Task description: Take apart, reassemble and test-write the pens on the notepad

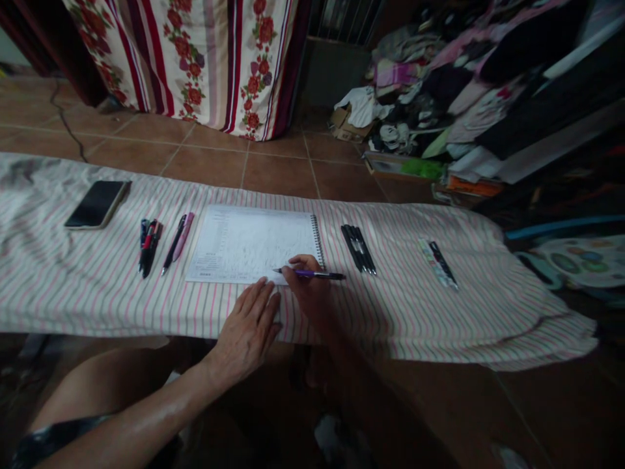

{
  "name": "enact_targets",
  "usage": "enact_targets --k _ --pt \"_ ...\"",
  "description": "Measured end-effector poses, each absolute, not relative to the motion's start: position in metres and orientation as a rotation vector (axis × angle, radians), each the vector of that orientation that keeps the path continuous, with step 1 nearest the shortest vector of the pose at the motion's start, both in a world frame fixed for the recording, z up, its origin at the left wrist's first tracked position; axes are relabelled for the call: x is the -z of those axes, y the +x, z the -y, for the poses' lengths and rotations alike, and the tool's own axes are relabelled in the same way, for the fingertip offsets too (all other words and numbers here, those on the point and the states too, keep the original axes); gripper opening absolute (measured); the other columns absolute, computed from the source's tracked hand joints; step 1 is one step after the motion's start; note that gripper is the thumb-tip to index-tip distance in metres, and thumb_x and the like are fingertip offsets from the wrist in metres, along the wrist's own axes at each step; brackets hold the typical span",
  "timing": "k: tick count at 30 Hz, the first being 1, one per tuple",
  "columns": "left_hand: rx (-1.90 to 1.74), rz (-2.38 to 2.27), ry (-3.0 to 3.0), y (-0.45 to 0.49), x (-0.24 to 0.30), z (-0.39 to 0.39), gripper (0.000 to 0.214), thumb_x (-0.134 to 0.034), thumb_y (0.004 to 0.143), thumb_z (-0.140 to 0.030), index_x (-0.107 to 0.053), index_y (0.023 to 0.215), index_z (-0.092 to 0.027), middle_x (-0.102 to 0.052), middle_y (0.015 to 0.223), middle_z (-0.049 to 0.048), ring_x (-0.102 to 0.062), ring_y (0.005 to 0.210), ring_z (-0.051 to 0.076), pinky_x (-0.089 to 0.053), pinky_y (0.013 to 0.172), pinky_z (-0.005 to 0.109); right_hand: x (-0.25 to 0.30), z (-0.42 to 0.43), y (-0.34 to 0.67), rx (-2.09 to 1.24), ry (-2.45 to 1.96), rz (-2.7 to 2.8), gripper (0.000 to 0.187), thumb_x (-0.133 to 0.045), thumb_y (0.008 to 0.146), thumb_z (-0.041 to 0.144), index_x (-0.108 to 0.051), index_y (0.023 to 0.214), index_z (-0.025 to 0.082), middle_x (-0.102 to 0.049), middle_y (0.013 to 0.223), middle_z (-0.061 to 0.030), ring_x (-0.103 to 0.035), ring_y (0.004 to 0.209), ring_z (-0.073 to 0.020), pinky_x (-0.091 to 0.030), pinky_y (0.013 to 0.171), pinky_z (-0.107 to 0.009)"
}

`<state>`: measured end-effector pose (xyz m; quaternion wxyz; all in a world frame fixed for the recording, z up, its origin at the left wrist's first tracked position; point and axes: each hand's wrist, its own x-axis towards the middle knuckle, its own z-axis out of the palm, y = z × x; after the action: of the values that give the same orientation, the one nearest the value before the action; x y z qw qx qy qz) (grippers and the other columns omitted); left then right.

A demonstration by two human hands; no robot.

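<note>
Fingers (292, 279) of the right hand (312, 294) pinch a purple pen (307, 273) over a spiral notebook (258, 238); the left hand (248, 326) lies flat.

Dark phone (96, 204), curtain (215, 65) (rose-patterned), heaped clothes (466, 98)

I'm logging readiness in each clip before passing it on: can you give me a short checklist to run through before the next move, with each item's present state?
1. Purple pen gripped in the right hand: ok.
2. Pen's tip over the notebook: ok.
3. Tip touching the paper: cannot tell; the gap is too small to judge.
4. Left hand at the notebook's near edge, fingers extended: ok.
5. Phone and the row of black pens apart from the notebook: ok.
6. Marks on the page readable: cannot tell; too faint and small.
</note>
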<state>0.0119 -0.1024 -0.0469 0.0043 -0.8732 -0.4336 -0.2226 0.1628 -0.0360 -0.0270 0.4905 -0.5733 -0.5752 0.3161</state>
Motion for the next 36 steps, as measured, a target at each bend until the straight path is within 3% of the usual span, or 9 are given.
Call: enact_targets --k 6,14,36 --pt "0.675 1.356 -2.719 0.0102 0.0483 0.1034 0.042 -0.047 0.090 -0.021 -0.049 0.128 -0.004 -0.044 0.140 0.0225 -0.028 0.137 0.035 -0.036 0.106 0.054 0.0273 0.0357 0.1628 -0.795 -1.401 1.512 0.019 -0.056 0.080 0.040 -0.059 0.076 0.022 -0.066 0.073 0.0000 -0.061 0.068 -0.0150 -0.047 0.067 -0.026" --pt "0.658 1.384 -2.657 0.0107 0.0451 0.0988 0.043 -0.048 0.090 -0.026 -0.051 0.128 -0.005 -0.051 0.136 0.0202 -0.039 0.131 0.033 -0.036 0.107 0.050 0.0329 0.0295 0.1602 -0.736 -1.475 1.601 0.015 -0.054 0.078 0.036 -0.056 0.071 0.023 -0.062 0.065 0.0018 -0.057 0.061 -0.0146 -0.045 0.064 -0.026" --pt "0.671 1.416 -2.632 0.0141 0.0423 0.0969 0.040 -0.048 0.090 -0.027 -0.057 0.121 -0.004 -0.057 0.129 0.0196 -0.046 0.125 0.033 -0.040 0.103 0.049 0.0299 0.0288 0.1560 -0.679 -1.560 1.660 0.016 -0.051 0.080 0.035 -0.058 0.074 0.022 -0.064 0.067 0.0003 -0.060 0.062 -0.0148 -0.044 0.062 -0.025"
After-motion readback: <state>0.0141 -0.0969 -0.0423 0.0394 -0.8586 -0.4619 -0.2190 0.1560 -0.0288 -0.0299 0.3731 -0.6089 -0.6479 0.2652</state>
